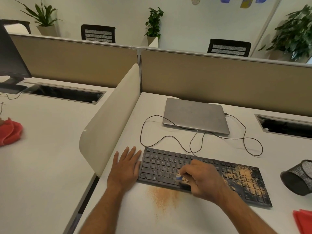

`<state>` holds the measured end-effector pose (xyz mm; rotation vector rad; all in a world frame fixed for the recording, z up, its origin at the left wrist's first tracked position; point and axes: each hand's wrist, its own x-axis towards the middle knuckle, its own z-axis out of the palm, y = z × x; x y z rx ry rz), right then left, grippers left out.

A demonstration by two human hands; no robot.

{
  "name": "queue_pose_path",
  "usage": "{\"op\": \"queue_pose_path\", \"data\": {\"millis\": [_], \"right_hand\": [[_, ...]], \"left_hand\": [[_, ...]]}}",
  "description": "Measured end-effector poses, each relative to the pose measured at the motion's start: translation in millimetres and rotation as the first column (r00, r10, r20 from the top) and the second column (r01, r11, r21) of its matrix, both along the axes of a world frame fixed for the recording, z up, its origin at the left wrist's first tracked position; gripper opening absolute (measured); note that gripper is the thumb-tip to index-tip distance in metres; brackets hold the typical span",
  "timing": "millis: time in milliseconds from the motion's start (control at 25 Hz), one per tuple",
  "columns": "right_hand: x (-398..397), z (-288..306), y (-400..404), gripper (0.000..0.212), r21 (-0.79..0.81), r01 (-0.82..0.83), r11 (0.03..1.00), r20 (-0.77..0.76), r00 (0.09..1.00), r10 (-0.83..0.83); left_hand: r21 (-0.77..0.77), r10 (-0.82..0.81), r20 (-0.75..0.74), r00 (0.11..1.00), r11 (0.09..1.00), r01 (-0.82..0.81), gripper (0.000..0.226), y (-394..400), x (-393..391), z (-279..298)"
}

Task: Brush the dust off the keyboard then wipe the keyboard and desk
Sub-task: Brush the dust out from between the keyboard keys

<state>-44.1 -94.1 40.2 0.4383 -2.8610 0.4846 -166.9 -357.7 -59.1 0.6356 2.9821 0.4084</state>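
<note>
The right hand hides most of the blurred brush.

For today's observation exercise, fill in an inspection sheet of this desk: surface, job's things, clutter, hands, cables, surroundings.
Surface: white desk carries a patch of tan dust in front of the keyboard.
Job's things: black wired keyboard, left keys mostly clear, right end dusty; small blue-handled brush, blurred; folded red cloth at the right edge.
Clutter: closed grey laptop; tipped black mesh cup.
Hands: left hand flat beside the keyboard; right hand grips the brush.
Cables: thin black cable looping between laptop and keyboard.
Surroundings: beige partition; crumpled red cloth on the neighbouring desk.
</note>
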Motion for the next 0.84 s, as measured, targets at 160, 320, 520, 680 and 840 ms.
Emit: {"op": "queue_pose_path", "data": {"millis": [160,320,520,680,840], "right_hand": [[0.1,-4.6,-5.2,0.017,0.014,-0.066,0.998,0.059,0.996,0.065],[-0.3,-2.7,4.1,0.014,0.064,0.01,0.998,0.042,0.999,-0.013],[1.1,-3.6,0.9,0.013,0.055,-0.01,0.998,0.05,0.999,0.008],[-0.2,-0.1,9.6,0.016,0.077,0.034,0.996,0.037,0.999,-0.037],[-1.6,1.0,8.4,0.013,0.019,0.044,0.999,-0.006,0.999,-0.044]], "left_hand": [[-0.001,-0.001,-0.001,1.0,1.0,0.001,0.07,-0.7,-0.7,-1.6],[0.001,0.004,-0.002,1.0,1.0,-0.004,0.069,-0.5,-0.6,-1.4],[0.012,0.004,-0.003,1.0,1.0,-0.004,0.069,-0.5,-0.3,-0.9],[0.007,0.005,-0.003,1.0,1.0,-0.005,0.068,-0.9,-0.8,-1.5],[0.02,0.004,-0.002,1.0,1.0,-0.004,0.069,-1.1,-0.5,-1.1]]}}
